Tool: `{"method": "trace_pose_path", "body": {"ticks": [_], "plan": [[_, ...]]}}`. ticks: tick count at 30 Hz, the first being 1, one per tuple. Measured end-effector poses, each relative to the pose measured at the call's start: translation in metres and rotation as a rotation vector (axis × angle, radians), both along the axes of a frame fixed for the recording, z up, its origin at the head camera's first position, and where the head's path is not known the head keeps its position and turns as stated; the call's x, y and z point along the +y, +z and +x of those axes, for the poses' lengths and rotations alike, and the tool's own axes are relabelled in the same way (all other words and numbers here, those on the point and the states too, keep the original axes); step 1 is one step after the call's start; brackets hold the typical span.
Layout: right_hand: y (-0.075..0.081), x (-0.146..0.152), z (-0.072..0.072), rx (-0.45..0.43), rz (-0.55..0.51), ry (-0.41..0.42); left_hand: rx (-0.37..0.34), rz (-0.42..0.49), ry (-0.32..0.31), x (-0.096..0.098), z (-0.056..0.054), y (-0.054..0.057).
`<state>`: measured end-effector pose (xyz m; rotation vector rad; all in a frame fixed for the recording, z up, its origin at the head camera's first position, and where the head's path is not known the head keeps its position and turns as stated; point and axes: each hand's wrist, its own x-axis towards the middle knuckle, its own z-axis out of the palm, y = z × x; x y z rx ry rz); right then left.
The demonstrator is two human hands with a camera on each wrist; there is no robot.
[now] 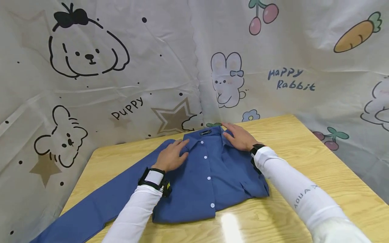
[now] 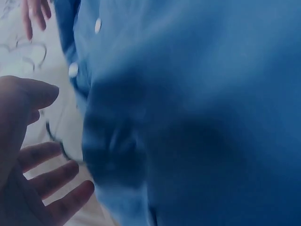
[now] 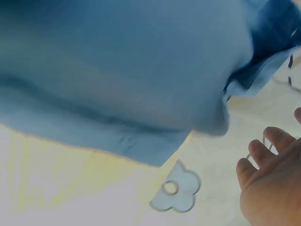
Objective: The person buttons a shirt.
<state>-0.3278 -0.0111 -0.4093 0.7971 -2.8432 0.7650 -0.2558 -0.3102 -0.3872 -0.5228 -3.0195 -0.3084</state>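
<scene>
A blue button-up shirt (image 1: 194, 182) lies front side up, its collar at the far edge and its lower part folded under. One sleeve (image 1: 100, 199) stretches toward the lower left; the other is not seen spread out. Near the collar's left side, my left hand (image 1: 171, 155) is over the shoulder with fingers extended. On the collar's other side my right hand (image 1: 240, 136) is at the shoulder, its fingers loosely straight. Both wrist views show relaxed fingers by the blue cloth (image 2: 211, 94) with nothing gripped; whether they touch it is unclear.
The shirt is on a light wooden table (image 1: 316, 168). Behind the table hangs a pale curtain (image 1: 170, 67) printed with cartoon animals, stars and fruit. The curtain meets the table's far edge close to the collar.
</scene>
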Motion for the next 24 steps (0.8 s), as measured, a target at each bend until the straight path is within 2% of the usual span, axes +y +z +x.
{"method": "trace_pose_path", "body": {"ticks": [5, 12, 19, 22, 24], "plan": [[-0.005, 0.020, 0.001, -0.052, -0.017, -0.034, 0.042, -0.015, -0.077, 0.033, -0.011, -0.006], [-0.012, 0.044, 0.005, -0.116, -0.016, -0.094, 0.060, -0.055, -0.185, 0.083, -0.024, -0.004], [-0.028, 0.057, 0.003, -0.107, 0.047, -0.088, 0.117, -0.163, -0.356, 0.141, -0.030, -0.004], [-0.035, 0.060, 0.006, -0.126, 0.104, -0.081, 0.071, -0.209, -0.353, 0.162, -0.033, -0.007], [-0.037, 0.060, 0.010, -0.158, 0.147, -0.112, -0.010, -0.250, -0.314, 0.172, -0.035, -0.013]]}}
